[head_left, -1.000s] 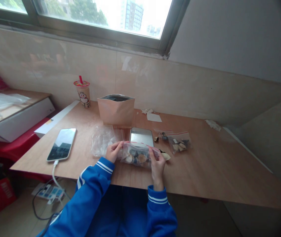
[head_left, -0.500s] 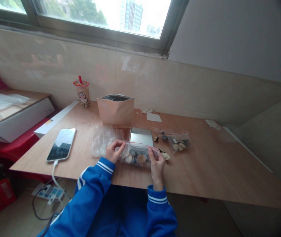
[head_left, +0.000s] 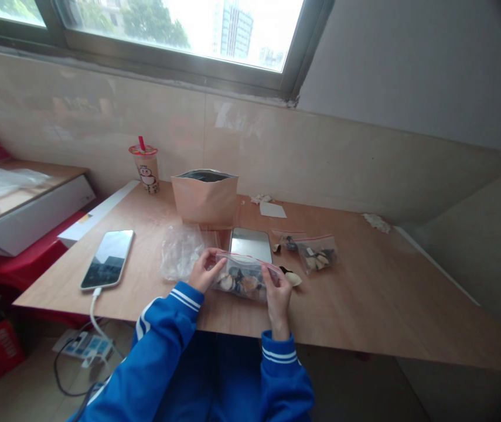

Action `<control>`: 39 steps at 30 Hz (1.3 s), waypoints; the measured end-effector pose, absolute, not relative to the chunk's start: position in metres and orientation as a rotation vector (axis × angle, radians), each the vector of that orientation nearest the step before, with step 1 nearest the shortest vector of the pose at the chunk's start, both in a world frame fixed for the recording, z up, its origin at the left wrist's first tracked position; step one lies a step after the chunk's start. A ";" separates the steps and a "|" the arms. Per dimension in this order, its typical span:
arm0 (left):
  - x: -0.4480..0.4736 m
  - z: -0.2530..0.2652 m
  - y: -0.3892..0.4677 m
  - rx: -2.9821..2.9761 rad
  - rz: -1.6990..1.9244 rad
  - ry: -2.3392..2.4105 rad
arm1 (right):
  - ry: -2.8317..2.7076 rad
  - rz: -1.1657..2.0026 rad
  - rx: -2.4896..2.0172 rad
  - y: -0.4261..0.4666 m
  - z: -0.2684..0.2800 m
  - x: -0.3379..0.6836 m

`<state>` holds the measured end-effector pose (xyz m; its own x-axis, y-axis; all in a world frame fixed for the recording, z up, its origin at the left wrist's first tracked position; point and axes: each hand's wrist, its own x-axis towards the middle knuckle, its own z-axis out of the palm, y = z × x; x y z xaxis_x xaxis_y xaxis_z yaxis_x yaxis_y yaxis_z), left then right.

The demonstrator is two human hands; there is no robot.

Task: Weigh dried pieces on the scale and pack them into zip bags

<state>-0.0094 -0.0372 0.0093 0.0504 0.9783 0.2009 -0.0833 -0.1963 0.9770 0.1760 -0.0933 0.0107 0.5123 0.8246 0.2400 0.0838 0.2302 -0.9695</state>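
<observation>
Between my hands is a clear zip-lock bag with a red seal line, holding dark and pale pieces that look like dried mushrooms. My left hand pinches its upper left corner, thumb in front. At the upper right, my right hand grips the bag near the seal. Just behind it lies a flat silver scale. Beside my right hand are loose dark and pale pieces. Farther right, two smaller zip-lock bags hold similar pieces. Crumpled clear plastic bags lie left of my left hand.
An open brown pouch stands behind the scale. A drink cup with a red straw is at the back left. A phone with a charging cable lies on the left. White paper and crumpled tissue lie toward the back.
The view has shifted slightly. Both hands keep hold of the zip-lock bag along its top, with little visible movement.
</observation>
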 end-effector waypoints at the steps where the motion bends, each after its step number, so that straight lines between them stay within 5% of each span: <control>1: -0.009 0.009 -0.037 1.333 1.327 1.003 | -0.933 0.629 -1.247 -0.093 0.010 0.176; 39: -0.007 0.021 -0.044 1.321 1.290 0.953 | -1.108 0.613 -1.260 -0.093 0.021 0.166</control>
<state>-0.0072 -0.0442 0.0213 0.1147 0.9759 0.1855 -0.1092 -0.1732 0.9788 0.1656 -0.0933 0.0209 0.3899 0.8664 0.3120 0.1956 0.2531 -0.9475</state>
